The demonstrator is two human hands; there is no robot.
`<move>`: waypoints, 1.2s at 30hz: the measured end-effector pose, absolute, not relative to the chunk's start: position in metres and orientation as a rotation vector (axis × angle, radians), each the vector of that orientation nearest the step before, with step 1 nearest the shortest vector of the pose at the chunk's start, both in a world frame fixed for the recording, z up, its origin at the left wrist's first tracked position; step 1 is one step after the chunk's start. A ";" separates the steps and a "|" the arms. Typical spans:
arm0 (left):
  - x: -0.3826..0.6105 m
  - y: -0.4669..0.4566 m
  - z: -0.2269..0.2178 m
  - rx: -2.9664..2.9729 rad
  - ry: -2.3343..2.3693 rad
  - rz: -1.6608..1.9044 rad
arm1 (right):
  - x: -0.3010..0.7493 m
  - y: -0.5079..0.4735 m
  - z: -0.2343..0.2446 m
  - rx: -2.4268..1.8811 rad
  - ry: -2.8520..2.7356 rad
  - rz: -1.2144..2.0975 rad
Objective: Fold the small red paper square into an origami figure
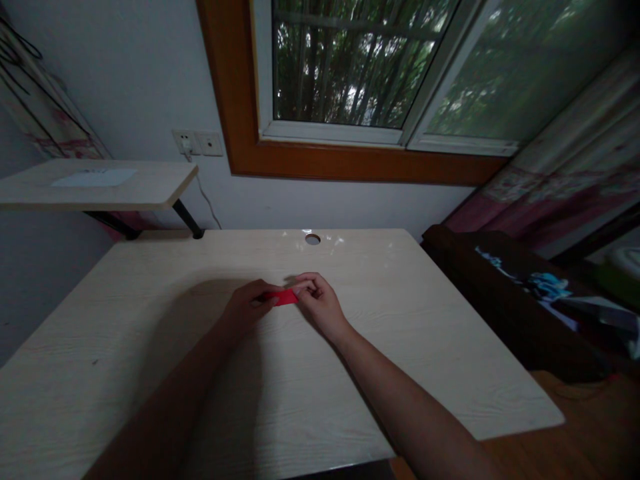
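Note:
A small red folded piece of paper (284, 297) lies between my two hands near the middle of the pale wooden desk (150, 347). My left hand (249, 306) pinches its left end with curled fingers. My right hand (315, 298) pinches its right end, fingers bent over the top. Both hands rest low on the desk surface. Most of the red piece is hidden under the fingers.
A cable hole (313, 239) sits at the desk's far edge. A raised side shelf (100, 187) with a white sheet (95, 177) stands at the back left. A wall socket (197, 143), a window (350, 67) and dark furniture (500, 300) with cloth lie around.

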State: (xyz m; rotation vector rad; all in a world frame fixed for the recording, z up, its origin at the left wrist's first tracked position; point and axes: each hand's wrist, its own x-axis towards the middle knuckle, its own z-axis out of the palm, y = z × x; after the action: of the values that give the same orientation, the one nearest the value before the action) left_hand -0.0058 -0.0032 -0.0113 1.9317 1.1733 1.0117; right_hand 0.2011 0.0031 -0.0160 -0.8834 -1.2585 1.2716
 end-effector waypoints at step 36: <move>-0.005 -0.004 -0.009 1.947 1.179 1.011 | 0.198 0.005 -0.024 -0.844 -1.296 1.330</move>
State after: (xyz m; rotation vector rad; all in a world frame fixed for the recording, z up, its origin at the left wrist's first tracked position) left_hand -0.0053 -0.0044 -0.0091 1.9469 1.1787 1.0114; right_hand 0.1979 0.0048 -0.0244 -0.8443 -1.2960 1.3298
